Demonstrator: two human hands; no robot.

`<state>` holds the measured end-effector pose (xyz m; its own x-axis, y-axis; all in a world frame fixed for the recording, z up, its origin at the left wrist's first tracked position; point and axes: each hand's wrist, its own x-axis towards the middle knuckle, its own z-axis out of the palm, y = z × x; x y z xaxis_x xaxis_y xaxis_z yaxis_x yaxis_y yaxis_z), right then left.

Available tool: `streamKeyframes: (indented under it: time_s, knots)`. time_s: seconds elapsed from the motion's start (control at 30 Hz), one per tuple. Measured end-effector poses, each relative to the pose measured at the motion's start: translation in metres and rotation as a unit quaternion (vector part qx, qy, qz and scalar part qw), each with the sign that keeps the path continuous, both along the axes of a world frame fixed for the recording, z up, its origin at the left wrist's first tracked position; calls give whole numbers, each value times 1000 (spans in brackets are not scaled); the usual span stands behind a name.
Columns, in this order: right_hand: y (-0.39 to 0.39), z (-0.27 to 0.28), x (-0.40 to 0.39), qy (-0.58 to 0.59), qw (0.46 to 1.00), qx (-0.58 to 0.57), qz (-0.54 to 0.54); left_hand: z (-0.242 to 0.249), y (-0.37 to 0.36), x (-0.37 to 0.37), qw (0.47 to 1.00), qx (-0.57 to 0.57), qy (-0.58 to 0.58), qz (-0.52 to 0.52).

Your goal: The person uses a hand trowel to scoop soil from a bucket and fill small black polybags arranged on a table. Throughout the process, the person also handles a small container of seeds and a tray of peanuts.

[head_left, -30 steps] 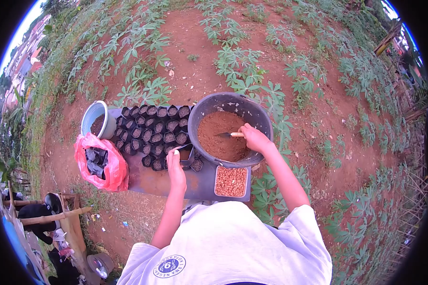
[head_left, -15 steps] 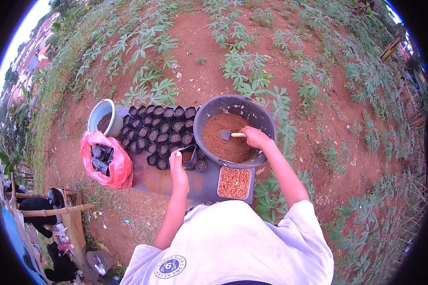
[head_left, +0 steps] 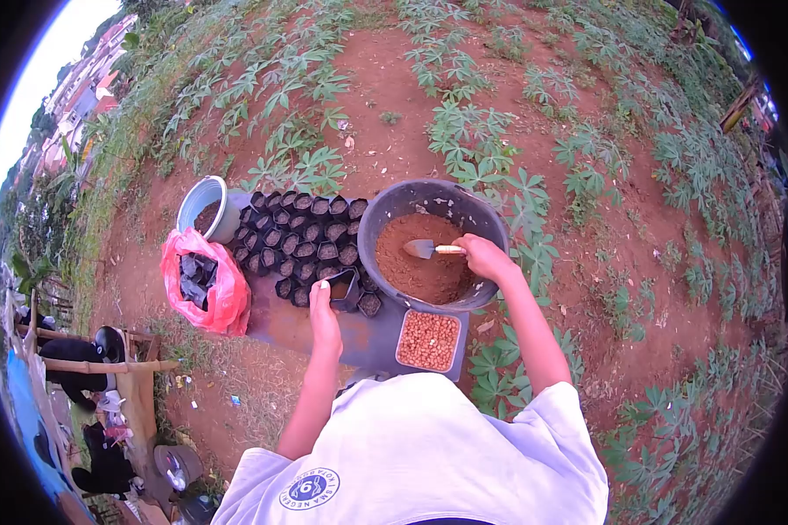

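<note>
My right hand (head_left: pixel 484 259) is closed round the pale handle of a small trowel (head_left: pixel 419 248). The trowel's metal blade lies over the brown soil (head_left: pixel 413 278) inside a large dark basin (head_left: pixel 488 220). My left hand (head_left: pixel 326 327) grips an opened black planting bag (head_left: pixel 348 289) by its near side, thumb at the rim; some soil shows inside it. Beyond and left of that bag, rows of soil-filled black planting bags (head_left: pixel 298 231) stand packed together on the table (head_left: pixel 280 325).
A square tub of tan seeds or nuts (head_left: pixel 428 340) sits at the table's near right. On the left are a pale blue bucket (head_left: pixel 223 217) with soil and a pink plastic bag (head_left: pixel 228 306) holding black bags. Leafy plants (head_left: pixel 473 140) grow in rows beyond.
The trowel blade has turned slightly in the basin, with my right hand still on its handle. My left hand keeps its hold on the planting bag. The whole view has shifted a little.
</note>
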<state>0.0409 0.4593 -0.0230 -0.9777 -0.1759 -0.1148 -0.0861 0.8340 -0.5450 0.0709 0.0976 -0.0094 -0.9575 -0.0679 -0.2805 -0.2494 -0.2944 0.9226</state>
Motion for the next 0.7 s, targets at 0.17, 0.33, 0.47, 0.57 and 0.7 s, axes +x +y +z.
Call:
streamKeyframes:
  time_s: [0.17, 0.33, 0.47, 0.57, 0.7]
  knots:
    - [7, 30, 6, 27, 999, -35, 1, 2, 9, 4, 1000, -18, -6, 18]
    - [6, 67, 29, 121, 991, -23, 46, -6, 20, 16, 999, -2, -36, -4]
    - [-5, 103, 52, 128, 989, -30, 72, -5, 35, 28, 999, -7, -40, -8]
    - [-15, 130, 66, 113, 990, -17, 80, -16, 38, 31, 999, -16, -43, 6]
    - [-25, 161, 83, 105, 989, -2, 104, -2, 46, 31, 992, -128, 12, -17]
